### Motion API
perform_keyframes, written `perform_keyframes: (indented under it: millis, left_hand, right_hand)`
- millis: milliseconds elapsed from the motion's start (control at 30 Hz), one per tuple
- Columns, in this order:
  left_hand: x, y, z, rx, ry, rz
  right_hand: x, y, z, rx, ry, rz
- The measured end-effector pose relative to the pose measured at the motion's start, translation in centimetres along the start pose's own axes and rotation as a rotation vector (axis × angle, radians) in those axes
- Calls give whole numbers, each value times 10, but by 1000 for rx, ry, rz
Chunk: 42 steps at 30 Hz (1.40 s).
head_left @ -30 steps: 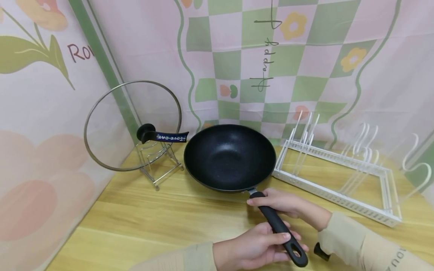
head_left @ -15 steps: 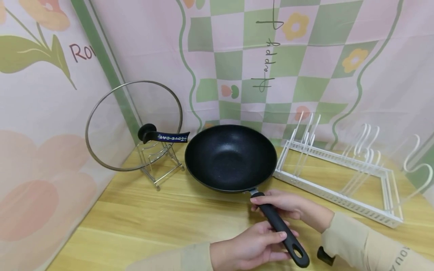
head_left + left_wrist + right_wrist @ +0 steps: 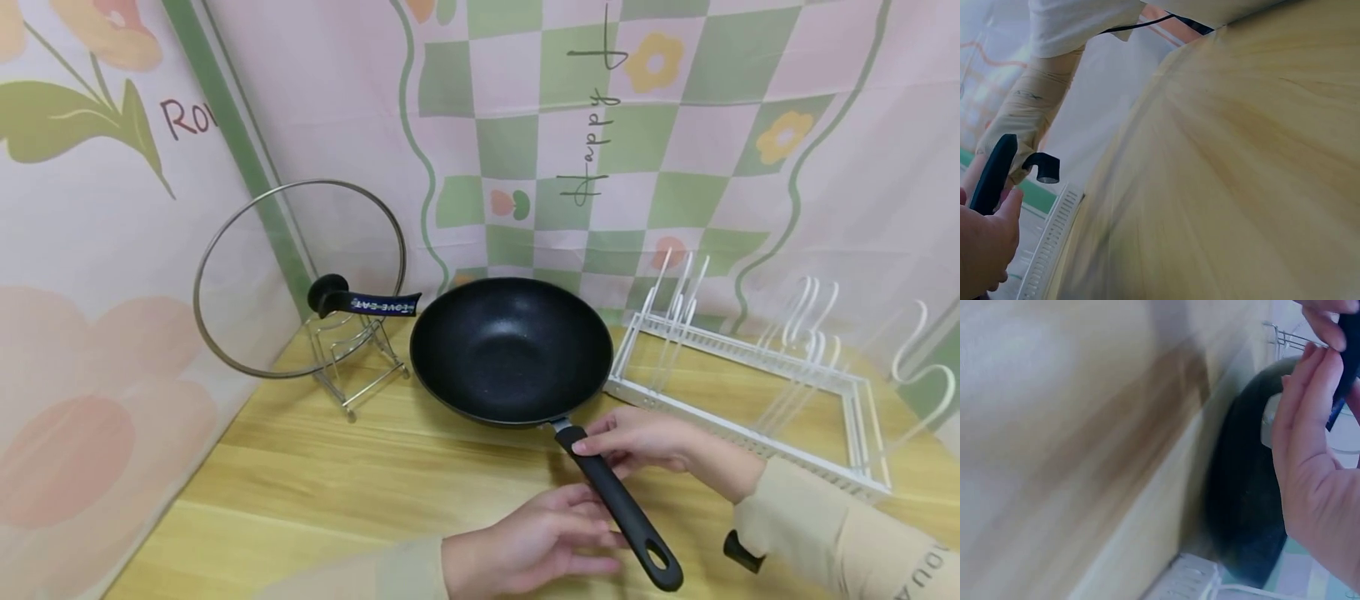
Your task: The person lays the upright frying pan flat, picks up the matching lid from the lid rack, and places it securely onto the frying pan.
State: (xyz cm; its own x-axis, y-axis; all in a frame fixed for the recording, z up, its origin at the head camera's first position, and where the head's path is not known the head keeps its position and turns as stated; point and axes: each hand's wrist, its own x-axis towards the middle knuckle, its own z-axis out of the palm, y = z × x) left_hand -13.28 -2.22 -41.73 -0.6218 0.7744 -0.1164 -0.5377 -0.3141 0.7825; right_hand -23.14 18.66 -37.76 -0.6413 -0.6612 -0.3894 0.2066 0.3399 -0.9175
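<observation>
A black wok (image 3: 512, 350) with a long black handle (image 3: 622, 508) stands on the wooden table, its handle pointing toward me and to the right. My right hand (image 3: 637, 442) pinches the handle close to the bowl, thumb on top and fingers beneath. In the right wrist view, the fingers of the right hand (image 3: 1310, 437) lie along the handle. My left hand (image 3: 536, 542) is beside the handle's lower part with relaxed, spread fingers, some fingertips hidden behind it. In the left wrist view, the left hand (image 3: 988, 250) has its thumb off the handle (image 3: 996, 175).
A glass lid (image 3: 300, 279) with a black knob (image 3: 327, 294) stands upright in a small wire rack (image 3: 367, 383) left of the wok. A white dish rack (image 3: 750, 421) with upright dividers stands at the right. Patterned cloth walls (image 3: 495, 150) enclose the table's back and left.
My left hand has let go of the handle and drawn back to the left. The right hand has slid slightly right along the handle's edge. The wok stays put.
</observation>
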Motion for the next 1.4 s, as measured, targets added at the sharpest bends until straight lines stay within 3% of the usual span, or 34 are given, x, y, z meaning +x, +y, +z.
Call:
perform_keyframes:
  millis: [133, 367, 533, 867, 1167, 1267, 1400]
  left_hand:
    - [-3, 3, -5, 19, 31, 12]
    - [-8, 15, -15, 152, 160, -3]
    - [-12, 27, -22, 225, 213, 15]
    - [-22, 57, -26, 370, 216, 138]
    - [-31, 86, -43, 573, 221, 238]
    - [-33, 94, -48, 668, 240, 295]
    - [-37, 103, -53, 799, 287, 387]
  right_hand:
    - [-2, -6, -2, -94, 2, -4]
    - [-5, -10, -6, -178, -16, -8]
    - [-6, -14, -9, -252, -24, -26]
    - [-6, -21, -9, -340, -30, -42]
    - [-8, -28, -3, -472, 5, -108]
    - [-9, -32, -1, -559, 9, -135]
    - [-10, -42, 1, -758, 48, -158]
